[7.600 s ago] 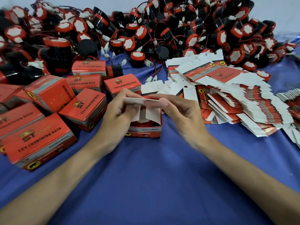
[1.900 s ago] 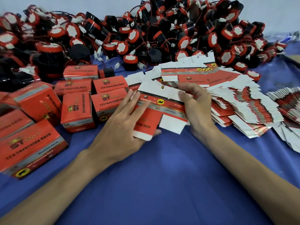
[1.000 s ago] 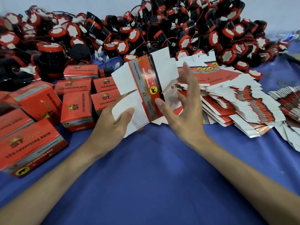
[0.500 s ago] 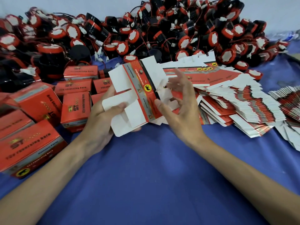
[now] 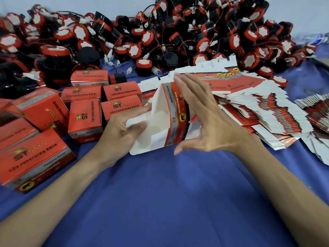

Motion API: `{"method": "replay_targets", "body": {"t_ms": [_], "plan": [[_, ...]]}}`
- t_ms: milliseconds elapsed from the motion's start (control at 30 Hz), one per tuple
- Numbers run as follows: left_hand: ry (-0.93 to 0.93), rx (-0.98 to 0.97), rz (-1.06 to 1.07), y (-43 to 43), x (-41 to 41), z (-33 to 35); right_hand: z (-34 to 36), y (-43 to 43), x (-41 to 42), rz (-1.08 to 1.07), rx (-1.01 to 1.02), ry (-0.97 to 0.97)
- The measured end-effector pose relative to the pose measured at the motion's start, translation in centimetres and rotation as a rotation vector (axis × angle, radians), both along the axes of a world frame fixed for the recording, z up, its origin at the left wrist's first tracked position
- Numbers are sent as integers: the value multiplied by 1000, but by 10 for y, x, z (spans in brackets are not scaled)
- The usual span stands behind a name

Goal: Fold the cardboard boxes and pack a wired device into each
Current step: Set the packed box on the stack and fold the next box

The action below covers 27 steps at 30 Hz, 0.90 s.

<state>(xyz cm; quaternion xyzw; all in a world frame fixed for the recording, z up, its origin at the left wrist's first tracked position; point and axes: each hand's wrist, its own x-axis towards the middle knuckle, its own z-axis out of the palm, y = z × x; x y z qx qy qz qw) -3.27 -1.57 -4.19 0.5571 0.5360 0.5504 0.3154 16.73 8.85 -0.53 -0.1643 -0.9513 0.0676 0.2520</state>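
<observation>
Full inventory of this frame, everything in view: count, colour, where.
wired devices: heap, too many to count, black and red with white faces, across the back.
folded boxes: at least eight, red, left side.
flat box blanks: two fanned stacks, red and white, right side.
half-folded box: one, red outside, white inside, between the hands.
cloth: one, blue, covers the table.
left hand: grips a white flap of the half-folded box.
right hand: straight fingers against the box's red side.
</observation>
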Motion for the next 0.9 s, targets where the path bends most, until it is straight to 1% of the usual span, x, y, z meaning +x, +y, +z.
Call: {"method": "replay_targets", "body": {"t_ms": [67,167,267,367,433,500,567,633,667,767,900], "plan": [[17,13,32,0,1,0,2,-1,2,-17,5,52],[78,58,84,0,6,4,3,-6,1,20,25,128],[122,116,140,2,5,3,1,-10,-2,68,21,98],[15,122,163,5,3,1,2,-11,0,105,-52,-37],[-87,102,187,5,0,1,1,-12,1,116,-63,-125],[-226,68,136,5,-3,2,-1,-14,0,122,-19,-125],[-362,25,33,4,-4,3,0,-14,0,121,31,-91],[-438,-12,-50,3,-4,5,2,-12,0,114,85,-70],[-431,-20,-74,2,-4,6,3,-12,0,105,101,-65],[-264,-48,-83,0,-6,7,1,-14,-3,112,93,-45],[-99,-165,-202,-4,-9,13,1,-20,-6,197,36,-78]]}}
